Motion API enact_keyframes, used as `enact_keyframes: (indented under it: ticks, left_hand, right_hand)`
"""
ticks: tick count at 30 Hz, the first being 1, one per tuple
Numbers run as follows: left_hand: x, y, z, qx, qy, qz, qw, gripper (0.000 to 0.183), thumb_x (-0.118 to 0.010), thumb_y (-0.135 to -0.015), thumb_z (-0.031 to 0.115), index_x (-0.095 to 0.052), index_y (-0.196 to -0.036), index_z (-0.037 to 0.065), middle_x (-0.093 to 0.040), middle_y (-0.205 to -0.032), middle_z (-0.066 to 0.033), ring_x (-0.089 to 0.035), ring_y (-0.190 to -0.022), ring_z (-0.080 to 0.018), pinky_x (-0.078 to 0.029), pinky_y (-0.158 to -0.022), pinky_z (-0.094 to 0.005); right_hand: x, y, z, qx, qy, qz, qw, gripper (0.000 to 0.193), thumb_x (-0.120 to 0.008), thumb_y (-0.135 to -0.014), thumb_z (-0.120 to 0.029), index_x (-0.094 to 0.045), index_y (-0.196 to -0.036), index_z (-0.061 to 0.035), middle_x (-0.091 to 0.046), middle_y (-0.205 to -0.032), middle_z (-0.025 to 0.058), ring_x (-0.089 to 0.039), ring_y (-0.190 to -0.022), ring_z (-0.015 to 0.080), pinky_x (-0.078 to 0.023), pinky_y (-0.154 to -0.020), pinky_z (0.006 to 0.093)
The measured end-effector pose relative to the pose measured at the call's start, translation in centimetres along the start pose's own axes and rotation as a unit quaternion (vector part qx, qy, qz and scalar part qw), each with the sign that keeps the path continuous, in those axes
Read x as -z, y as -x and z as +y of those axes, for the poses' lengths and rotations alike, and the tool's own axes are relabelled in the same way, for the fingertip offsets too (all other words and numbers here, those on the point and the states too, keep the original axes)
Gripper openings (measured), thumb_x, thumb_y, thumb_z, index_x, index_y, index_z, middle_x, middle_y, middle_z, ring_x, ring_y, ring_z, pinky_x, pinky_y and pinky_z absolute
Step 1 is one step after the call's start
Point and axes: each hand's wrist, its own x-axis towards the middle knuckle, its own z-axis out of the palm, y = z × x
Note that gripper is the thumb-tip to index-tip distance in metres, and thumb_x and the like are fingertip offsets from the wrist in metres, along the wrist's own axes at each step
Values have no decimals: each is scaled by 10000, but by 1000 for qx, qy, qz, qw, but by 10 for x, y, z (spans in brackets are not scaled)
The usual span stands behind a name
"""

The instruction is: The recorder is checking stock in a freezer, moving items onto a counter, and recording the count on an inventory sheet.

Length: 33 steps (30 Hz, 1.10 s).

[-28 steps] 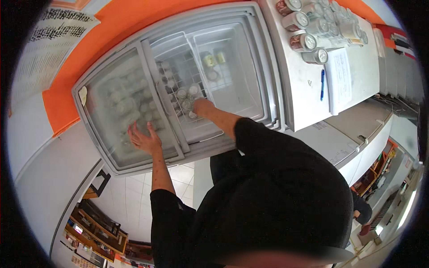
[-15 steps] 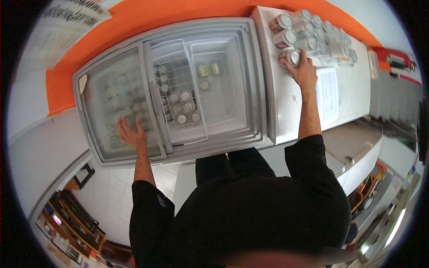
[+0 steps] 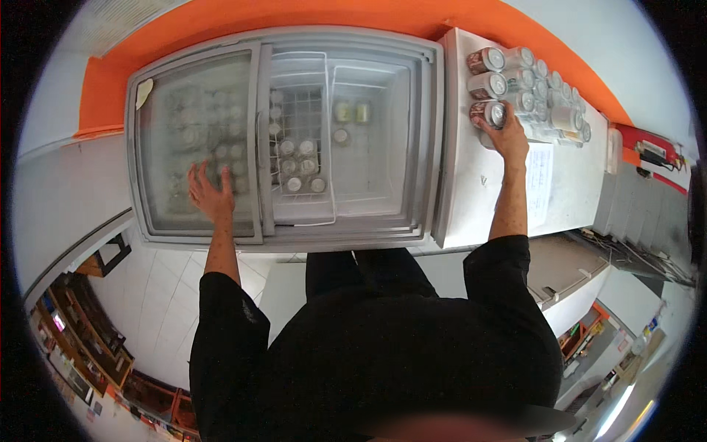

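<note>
My right hand is closed around a brown and silver drink can, the nearest one at the left of a group of cans on the white top beside the chest freezer. Fingers spread, my left hand is over the freezer's sliding glass lid with nothing in it; whether it touches the glass I cannot tell. Through the frosted glass several cans show dimly. In the freezer's uncovered part, a white wire basket holds several silver-topped cans.
To the basket's right, two yellow-green cans and a silver one are on the freezer floor. Rows of cans fill the back of the white top. A printed sheet lies in front of them. An orange-banded wall runs behind.
The whole view has shifted and turned slightly. My right hand stays on the same can, and my left hand remains over the glass lid with its fingers spread.
</note>
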Motion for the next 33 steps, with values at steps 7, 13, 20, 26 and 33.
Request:
enact_keyframes:
  ticks: [7, 13, 20, 26, 33]
  left_hand:
    - [-8, -1, 0, 3, -16, 6, 1000, 579, -545, -882, 563, -471, -1341, 217, -340, -1468, -48, -266, -1386, -257, -158, -1128, -497]
    - [-10, 3, 4, -4, 3, 11, 1000, 551, -546, -883, 551, -476, -1326, 231, -323, -1467, -34, -238, -1400, -250, -148, -1138, -500]
    - [-1, -5, 1, -16, 7, 27, 999, 569, -571, -858, 554, -484, -1313, 223, -336, -1453, -44, -232, -1401, -273, -162, -1128, -522]
    - [-3, -9, 4, -23, 17, 9, 1000, 584, -594, -847, 535, -492, -1310, 194, -356, -1441, -68, -230, -1402, -290, -169, -1117, -533]
    - [-2, -1, 3, -9, -6, -35, 999, 587, -588, -868, 515, -469, -1331, 174, -332, -1452, -68, -231, -1401, -297, -149, -1123, -534]
  right_hand:
    - [9, 8, 0, -48, 31, 33, 998, 750, -741, -661, -581, -522, -1273, -208, -685, -1002, 191, -650, -960, 386, -509, -786, 482]
    - [7, 3, 50, 7, -116, 42, 992, 795, -819, -661, -420, -521, -1266, 0, -657, -1081, 233, -655, -979, 342, -496, -839, 427]
    - [-16, 38, -124, 161, -552, -218, 789, 497, -769, -758, -155, -569, -1180, 18, -650, -1103, 120, -614, -991, 179, -487, -888, 334]
    - [-134, 30, -330, 352, -90, -258, 895, 588, -748, -731, -468, -561, -1221, -201, -672, -1030, 120, -653, -933, 315, -524, -792, 443]
    - [-306, -17, -380, 473, 162, -228, 835, 715, -731, -733, -484, -463, -1344, -225, -664, -1025, 94, -601, -1055, 304, -520, -800, 450]
